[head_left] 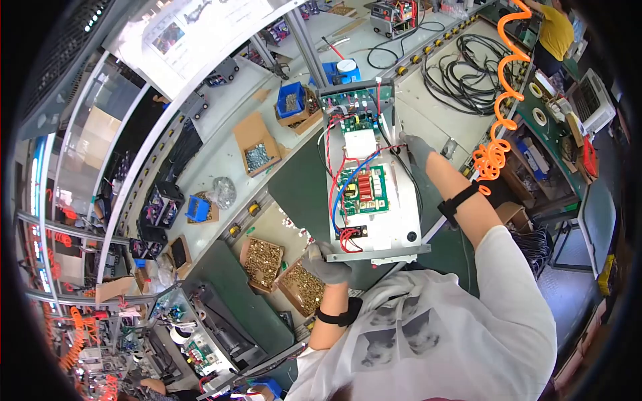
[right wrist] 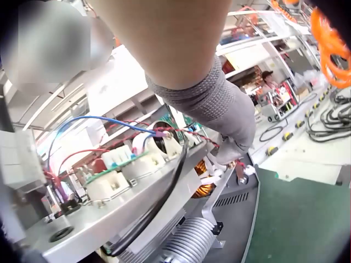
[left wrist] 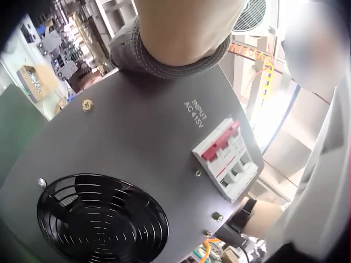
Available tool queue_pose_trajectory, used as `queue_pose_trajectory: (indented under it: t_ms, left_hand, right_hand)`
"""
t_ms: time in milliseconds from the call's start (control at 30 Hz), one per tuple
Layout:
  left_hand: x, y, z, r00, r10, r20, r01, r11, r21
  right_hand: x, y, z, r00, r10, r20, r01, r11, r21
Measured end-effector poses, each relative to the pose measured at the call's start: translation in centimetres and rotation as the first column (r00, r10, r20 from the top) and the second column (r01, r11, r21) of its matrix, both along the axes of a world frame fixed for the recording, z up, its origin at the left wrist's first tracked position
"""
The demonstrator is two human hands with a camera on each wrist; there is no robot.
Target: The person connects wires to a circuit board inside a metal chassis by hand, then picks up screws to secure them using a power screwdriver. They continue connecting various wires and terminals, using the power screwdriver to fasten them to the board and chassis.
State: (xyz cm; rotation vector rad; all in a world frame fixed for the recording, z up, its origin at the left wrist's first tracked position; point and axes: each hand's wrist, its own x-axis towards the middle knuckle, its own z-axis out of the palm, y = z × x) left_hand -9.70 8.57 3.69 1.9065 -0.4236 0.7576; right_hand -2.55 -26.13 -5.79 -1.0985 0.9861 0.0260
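Observation:
An opened electrical unit (head_left: 401, 200) lies in front of me, its white plate carrying green circuit boards (head_left: 364, 190) and red and blue wires. My gloved left hand (head_left: 326, 266) holds the near left corner of its end panel. In the left wrist view that grey panel (left wrist: 137, 131) bears a fan grille (left wrist: 104, 219), a breaker switch (left wrist: 227, 159) and "INPUT AC415V" lettering; the panel hides the fingers. My gloved right hand (head_left: 418, 150) grips the unit's right side. The right wrist view shows its bent fingers beside a copper coil (right wrist: 204, 183), above a ribbed metal cylinder (right wrist: 189, 241).
Boxes of brass fasteners (head_left: 262, 262) stand left of the unit, with a carton of screws (head_left: 257, 155) and a blue bin (head_left: 291, 100) farther back. An orange coiled hose (head_left: 498, 127) hangs at right near black cables (head_left: 461, 73). Another person (head_left: 555, 33) is at far right.

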Motion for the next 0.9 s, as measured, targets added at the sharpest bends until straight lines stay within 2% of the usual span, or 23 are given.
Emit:
queue_pose_trajectory:
  t_ms: [33, 67, 133, 200, 267, 333, 367, 400, 467, 500, 567, 600, 633, 667, 700, 733, 767, 800, 833, 867, 900]
  left_hand:
    - [-0.4, -0.4, 0.9, 0.933, -0.201, -0.297, 0.068, 0.913, -0.403]
    - [-0.1, -0.5, 1.1, 0.935, -0.203, -0.289, 0.075, 0.914, -0.398]
    - [0.8, -0.3, 1.2, 0.849, -0.347, -0.397, 0.019, 0.773, -0.635]
    - [3.3, 0.7, 0.5, 0.825, -0.365, -0.43, -0.016, 0.746, -0.665]
    - [6.7, 2.1, 0.6, 0.804, -0.443, -0.397, 0.04, 0.707, -0.706]
    - [11.3, 4.3, -0.7, 0.764, -0.555, -0.33, 0.161, 0.659, -0.735]
    - [14.5, 5.5, -1.5, 0.7, -0.645, -0.306, 0.244, 0.62, -0.746]
    - [17.1, 6.3, -1.8, 0.628, -0.724, -0.286, 0.316, 0.573, -0.756]
    - [20.4, 6.7, -1.3, 0.414, -0.879, -0.235, 0.387, 0.404, -0.829]
    - [21.3, 6.7, -0.9, 0.418, -0.875, -0.242, 0.379, 0.411, -0.829]
    - [21.9, 6.7, 0.0, 0.325, -0.848, -0.419, 0.285, 0.51, -0.812]
    - [20.8, 6.9, 1.1, 0.33, -0.845, -0.42, 0.27, 0.511, -0.816]
    - [19.3, 6.8, 3.0, 0.539, -0.645, -0.542, 0.37, 0.759, -0.536]
    - [17.9, 7.0, 4.6, 0.733, -0.398, -0.551, 0.365, 0.914, -0.176]
    - [16.3, 7.6, 5.5, 0.931, -0.192, -0.31, 0.258, 0.948, 0.189]
    - [13.5, 7.5, 7.3, 0.964, -0.144, -0.223, 0.194, 0.956, 0.219]
    - [10.3, 6.8, 8.9, 0.987, -0.097, -0.128, 0.126, 0.961, 0.244]
    - [7.3, 6.5, 9.3, 0.985, -0.164, -0.049, 0.171, 0.939, 0.299]
    - [4.4, 5.9, 9.5, 0.957, -0.288, 0.038, 0.241, 0.862, 0.446]
    - [1.8, 4.4, 8.3, 0.878, -0.477, -0.035, 0.458, 0.816, 0.352]
    - [-0.5, 3.1, 6.9, 0.848, -0.476, -0.232, 0.528, 0.721, 0.45]
  right_hand:
    - [0.0, 0.0, 0.6, 0.988, -0.105, 0.114, 0.084, 0.981, 0.173]
    - [0.1, -0.2, -0.4, 0.986, -0.109, 0.123, 0.086, 0.98, 0.177]
    - [0.2, -0.8, -3.7, 0.999, -0.032, 0.022, 0.031, 0.999, 0.022]
    - [-1.7, 0.6, -3.4, 0.996, -0.083, 0.035, 0.081, 0.995, 0.05]
    - [-3.8, 2.2, -3.8, 0.992, -0.125, 0.037, 0.122, 0.99, 0.074]
    - [-5.7, 3.5, -5.4, 0.991, -0.112, -0.076, 0.113, 0.994, 0.006]
    - [-5.7, 6.6, -3.4, 0.968, -0.224, -0.116, 0.232, 0.971, 0.06]
    - [-7.9, 9.5, 1.9, 0.953, -0.297, -0.058, 0.301, 0.949, 0.089]
    - [-9.2, 11.3, 1.2, 0.948, -0.293, -0.121, 0.309, 0.941, 0.137]
    - [-9.8, 12.1, 1.5, 0.949, -0.287, -0.128, 0.304, 0.942, 0.14]
    - [-11.5, 12.9, 2.9, 0.962, -0.255, 0.094, 0.237, 0.957, 0.168]
    - [-12.7, 12.9, 4.3, 0.966, -0.244, 0.084, 0.228, 0.96, 0.163]
    - [-14.1, 12.4, 6.0, 0.992, 0.116, 0.042, -0.107, 0.978, -0.181]
    - [-15.2, 11.8, 7.1, 0.893, 0.435, -0.112, -0.434, 0.771, -0.465]
    - [-16.1, 10.8, 7.2, 0.769, 0.587, -0.254, -0.597, 0.517, -0.613]
    - [-16.7, 10.5, 8.0, 0.756, 0.601, -0.26, -0.613, 0.51, -0.604]
    - [-17.1, 10.1, 9.4, 0.719, 0.604, -0.343, -0.676, 0.493, -0.547]
    - [-17.4, 9.6, 10.6, 0.676, 0.604, -0.423, -0.731, 0.475, -0.49]
    - [-17.4, 9.0, 11.5, 0.665, 0.613, -0.426, -0.74, 0.463, -0.488]
    - [-17.1, 8.3, 12.2, 0.654, 0.65, -0.387, -0.751, 0.498, -0.433]
    - [-16.8, 7.6, 12.7, 0.647, 0.68, -0.345, -0.758, 0.53, -0.379]
